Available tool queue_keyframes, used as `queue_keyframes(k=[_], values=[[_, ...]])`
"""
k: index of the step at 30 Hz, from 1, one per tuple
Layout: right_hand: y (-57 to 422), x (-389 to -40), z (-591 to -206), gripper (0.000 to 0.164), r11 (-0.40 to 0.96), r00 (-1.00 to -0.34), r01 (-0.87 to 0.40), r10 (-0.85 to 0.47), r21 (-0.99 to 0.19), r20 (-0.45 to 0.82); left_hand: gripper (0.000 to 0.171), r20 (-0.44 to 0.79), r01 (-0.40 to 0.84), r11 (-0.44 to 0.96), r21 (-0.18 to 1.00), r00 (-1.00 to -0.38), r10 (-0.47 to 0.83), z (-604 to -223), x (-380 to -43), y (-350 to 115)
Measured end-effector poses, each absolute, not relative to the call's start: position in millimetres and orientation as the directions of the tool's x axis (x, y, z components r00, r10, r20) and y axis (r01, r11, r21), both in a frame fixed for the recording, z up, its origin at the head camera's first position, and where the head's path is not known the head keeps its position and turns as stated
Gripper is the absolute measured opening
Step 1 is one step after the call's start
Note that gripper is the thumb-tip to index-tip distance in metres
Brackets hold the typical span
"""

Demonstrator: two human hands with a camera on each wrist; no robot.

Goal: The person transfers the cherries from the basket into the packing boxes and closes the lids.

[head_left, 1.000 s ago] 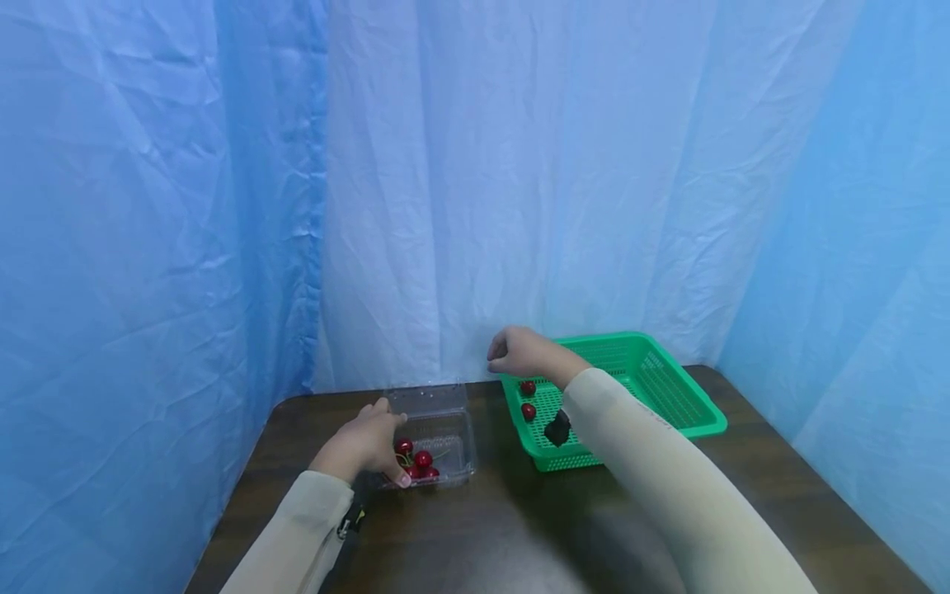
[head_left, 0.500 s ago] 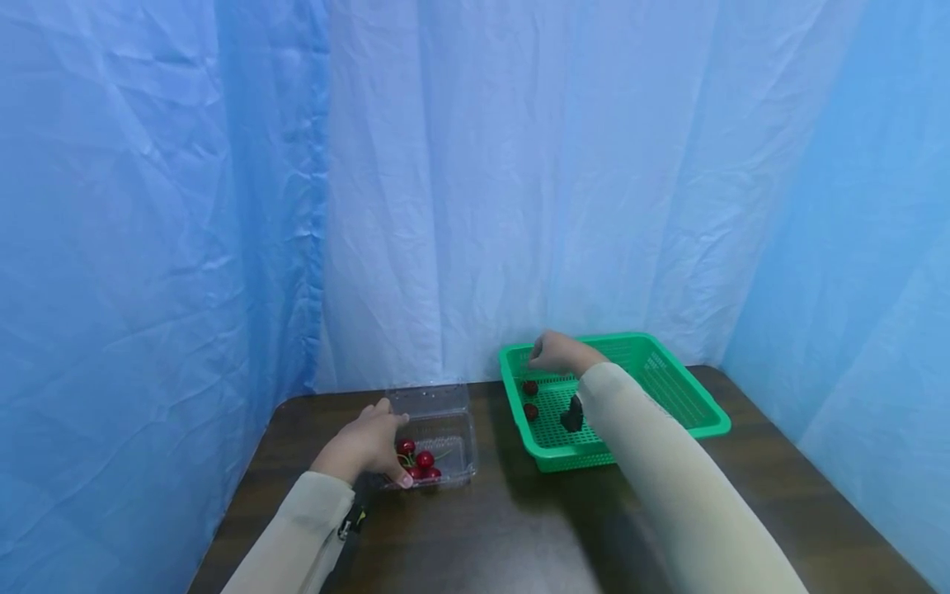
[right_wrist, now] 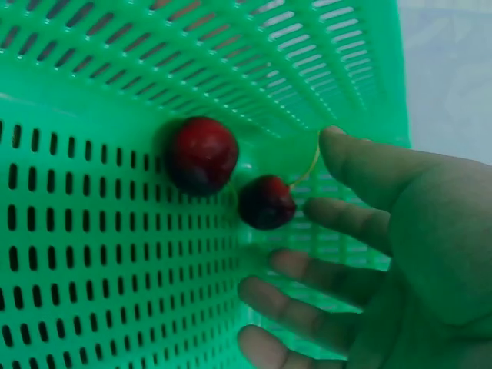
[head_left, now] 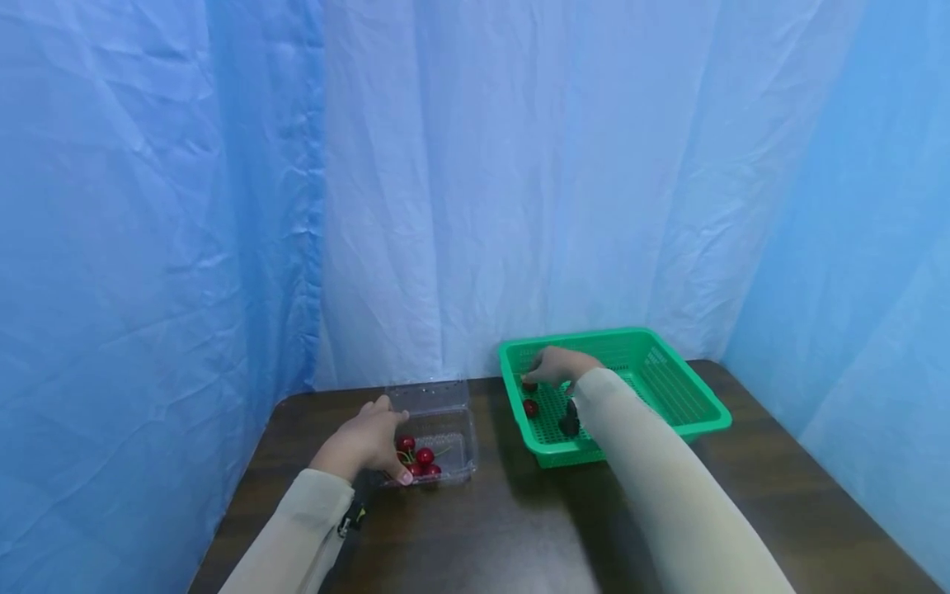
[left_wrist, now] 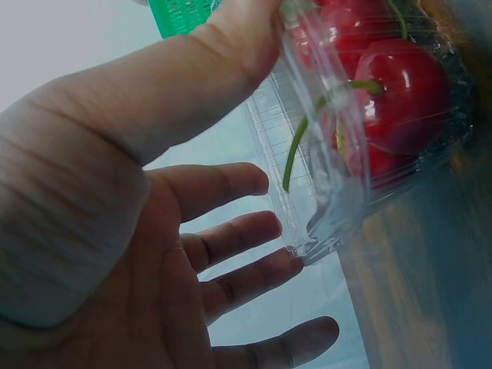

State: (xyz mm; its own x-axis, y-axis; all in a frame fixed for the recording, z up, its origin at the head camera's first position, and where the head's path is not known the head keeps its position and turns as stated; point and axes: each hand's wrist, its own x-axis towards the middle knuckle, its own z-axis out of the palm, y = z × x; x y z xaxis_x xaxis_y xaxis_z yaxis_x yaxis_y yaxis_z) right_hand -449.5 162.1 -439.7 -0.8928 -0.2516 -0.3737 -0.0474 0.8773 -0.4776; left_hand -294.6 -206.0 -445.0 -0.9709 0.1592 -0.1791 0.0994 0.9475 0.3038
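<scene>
My left hand [head_left: 364, 441] spans the left end of a clear plastic clamshell box [head_left: 462, 450], thumb at the front wall and fingers toward the back. Several red cherries [head_left: 425, 456] with green stems lie in it; up close, one cherry [left_wrist: 403, 96] shows its stem bending over the rim. Inside the green basket [head_left: 545, 452], my right hand [head_left: 560, 365] reaches down with fingers spread. Two dark red cherries lie there: the stemmed cherry [right_wrist: 267, 202] close to my fingertips, its stem end right at my thumb tip, and another cherry [right_wrist: 201, 155] beside it.
The dark wooden table [head_left: 475, 536] carries the box on the left and the basket on the right. The box's lid [head_left: 426, 396] stands open at the back. Blue-white curtains [head_left: 482, 190] enclose the table behind and on both sides.
My right hand has moved right from above the basket's left rim, then down into the basket toward the cherries. My left hand stays at the box.
</scene>
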Motion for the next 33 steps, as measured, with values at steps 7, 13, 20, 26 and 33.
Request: queue_keyframes(k=[7,13,20,26,33], values=[[156.5,-452.4,-448.1,0.042,0.88,-0.869,-0.06,-0.278,-0.471,-0.409,0.117,-0.18,0.125,0.952,0.281,-0.967,0.18,-448.2,-299.4,-208.3],[153.5,-453.7,-452.1,0.028,0.863,-0.869,-0.103,-0.32,-0.495,-0.377,0.117,-0.178,0.122,0.954,0.272,-0.968,0.175,-448.5,-300.8,-208.6],[150.0,-445.8,-450.9,0.02,0.852,-0.884,-0.125,-0.328,-0.508,-0.334,0.115,-0.18,0.122,0.953,0.277,-0.968,0.176,-447.9,-299.6,-208.4],[147.8,-440.9,-447.9,0.026,0.845,-0.879,-0.15,-0.352,-0.513,-0.322,0.114,-0.187,0.114,0.952,0.285,-0.967,0.172,-446.9,-298.0,-208.2],[149.1,-444.1,-439.8,0.031,0.872,-0.89,-0.138,-0.317,-0.47,-0.328,0.114,-0.181,0.11,0.951,0.289,-0.969,0.168,-446.0,-297.1,-207.3]])
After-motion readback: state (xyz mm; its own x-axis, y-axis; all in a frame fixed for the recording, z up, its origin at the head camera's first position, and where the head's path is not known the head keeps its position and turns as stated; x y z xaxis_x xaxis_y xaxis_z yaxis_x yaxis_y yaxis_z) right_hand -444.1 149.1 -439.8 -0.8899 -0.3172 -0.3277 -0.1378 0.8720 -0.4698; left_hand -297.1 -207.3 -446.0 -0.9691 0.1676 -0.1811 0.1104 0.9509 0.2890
